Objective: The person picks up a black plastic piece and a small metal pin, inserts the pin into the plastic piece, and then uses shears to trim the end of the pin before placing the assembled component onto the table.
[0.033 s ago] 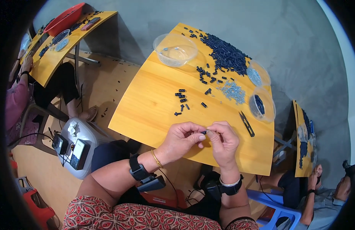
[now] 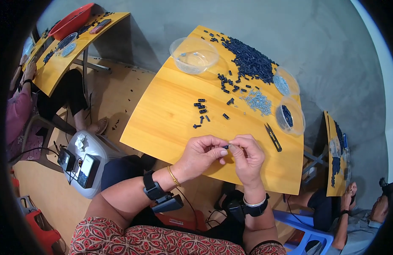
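Note:
Above the near edge of the yellow table (image 2: 162, 114), my left hand (image 2: 203, 154) pinches a small black plastic piece (image 2: 225, 146) between thumb and fingertips. My right hand (image 2: 247, 156) meets it there, thumb and forefinger closed at the piece's other end. Whether a screw or another tiny part is between the right fingertips is hidden. Just beyond my hands lie several loose black pieces (image 2: 202, 106), some short and blocky, some thin. Black thread snips (image 2: 273, 138) rest to the right of my right hand.
A large heap of black pieces (image 2: 251, 59) covers the far side, with small silvery screws (image 2: 258, 102) nearer. See-through bowls stand at the far left (image 2: 194, 55) and right edge (image 2: 291, 114). A white stool (image 2: 94, 148) holds electronic devices. Other people sit at tables on both sides.

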A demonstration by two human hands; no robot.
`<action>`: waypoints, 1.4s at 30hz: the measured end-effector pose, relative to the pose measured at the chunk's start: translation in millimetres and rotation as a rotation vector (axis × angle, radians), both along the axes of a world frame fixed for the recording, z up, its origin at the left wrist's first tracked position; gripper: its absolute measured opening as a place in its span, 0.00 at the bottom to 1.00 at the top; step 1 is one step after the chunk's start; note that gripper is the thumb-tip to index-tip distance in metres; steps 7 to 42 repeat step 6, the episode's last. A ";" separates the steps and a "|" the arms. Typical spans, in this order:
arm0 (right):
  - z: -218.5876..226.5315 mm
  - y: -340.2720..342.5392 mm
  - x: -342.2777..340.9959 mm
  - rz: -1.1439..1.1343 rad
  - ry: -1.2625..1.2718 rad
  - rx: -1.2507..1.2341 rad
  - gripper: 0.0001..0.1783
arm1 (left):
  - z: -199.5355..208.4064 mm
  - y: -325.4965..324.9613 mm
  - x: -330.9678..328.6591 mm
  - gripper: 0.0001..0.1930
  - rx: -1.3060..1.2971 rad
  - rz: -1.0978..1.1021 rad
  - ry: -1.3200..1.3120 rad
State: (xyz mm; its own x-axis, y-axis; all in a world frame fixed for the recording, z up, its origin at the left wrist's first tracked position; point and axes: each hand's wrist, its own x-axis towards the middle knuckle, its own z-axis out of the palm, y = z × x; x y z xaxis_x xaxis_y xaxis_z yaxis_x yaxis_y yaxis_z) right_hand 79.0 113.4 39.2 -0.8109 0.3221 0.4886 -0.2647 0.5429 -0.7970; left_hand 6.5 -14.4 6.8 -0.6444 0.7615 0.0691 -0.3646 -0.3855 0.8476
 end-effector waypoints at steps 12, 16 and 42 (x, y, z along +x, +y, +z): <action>0.2 2.3 1.2 0.044 -0.007 0.013 0.05 | 0.9 -1.3 0.2 0.07 -0.012 0.007 -0.022; 0.2 2.3 1.2 0.044 -0.007 0.013 0.05 | 0.9 -1.3 0.2 0.07 -0.012 0.007 -0.022; 0.2 2.3 1.2 0.044 -0.007 0.013 0.05 | 0.9 -1.3 0.2 0.07 -0.012 0.007 -0.022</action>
